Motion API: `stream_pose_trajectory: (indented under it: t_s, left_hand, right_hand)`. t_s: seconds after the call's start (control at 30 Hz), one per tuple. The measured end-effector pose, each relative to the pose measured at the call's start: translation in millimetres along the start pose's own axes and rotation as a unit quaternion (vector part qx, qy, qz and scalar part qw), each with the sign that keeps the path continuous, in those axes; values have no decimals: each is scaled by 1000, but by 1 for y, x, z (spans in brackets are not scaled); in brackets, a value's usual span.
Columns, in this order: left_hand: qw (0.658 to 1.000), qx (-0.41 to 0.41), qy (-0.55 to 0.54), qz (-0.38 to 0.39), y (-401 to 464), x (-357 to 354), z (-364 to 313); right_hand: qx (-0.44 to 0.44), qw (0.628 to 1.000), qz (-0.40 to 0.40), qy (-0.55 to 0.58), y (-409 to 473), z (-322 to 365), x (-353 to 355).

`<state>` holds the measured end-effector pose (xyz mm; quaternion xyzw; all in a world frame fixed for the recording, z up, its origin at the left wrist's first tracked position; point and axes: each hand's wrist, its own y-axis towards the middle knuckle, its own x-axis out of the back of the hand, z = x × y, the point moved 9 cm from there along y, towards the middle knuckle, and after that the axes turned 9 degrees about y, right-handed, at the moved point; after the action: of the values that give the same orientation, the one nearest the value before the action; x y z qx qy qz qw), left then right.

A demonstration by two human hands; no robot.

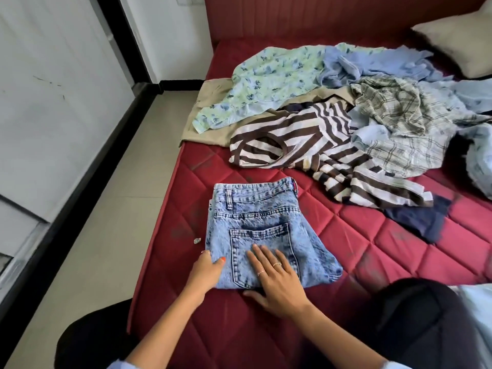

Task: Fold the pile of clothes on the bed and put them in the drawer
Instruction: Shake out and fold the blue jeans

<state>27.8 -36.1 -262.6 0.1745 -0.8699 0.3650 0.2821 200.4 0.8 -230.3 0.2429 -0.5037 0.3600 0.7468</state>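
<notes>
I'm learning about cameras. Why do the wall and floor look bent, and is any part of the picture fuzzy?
Head view: the wide lens bends the wall and floor edges on the left; the jeans and both hands, left hand and right hand, look sharp in soft daylight; the pillow and the clothes at the right edge look smeared.

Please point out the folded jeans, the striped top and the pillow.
folded jeans (262, 217): head view, on the denim above the back pocket.
striped top (306, 137): head view, on its striped body.
pillow (460, 41): head view, on its middle.
</notes>
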Motion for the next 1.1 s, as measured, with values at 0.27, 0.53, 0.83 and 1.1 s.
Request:
stream_pose_trajectory:
  t_s: [0.27,0.53,0.83,1.1]
  left_hand:
    - [998,-39,48,16,-26,28,-65]
    - [980,-127,-23,-154,-65,106,-143]
    - [961,-262,-60,-65,-80,81,-241]
    - [934,-338,-51,104,-143,-23,-360]
  right_hand:
    - [-47,998,13,42,14,-3,44]
    - [-48,997,-13,56,28,-15,177]
    - [-48,995,-27,88,-14,-32,347]
    - [-164,981,-99,12,-150,-52,466]
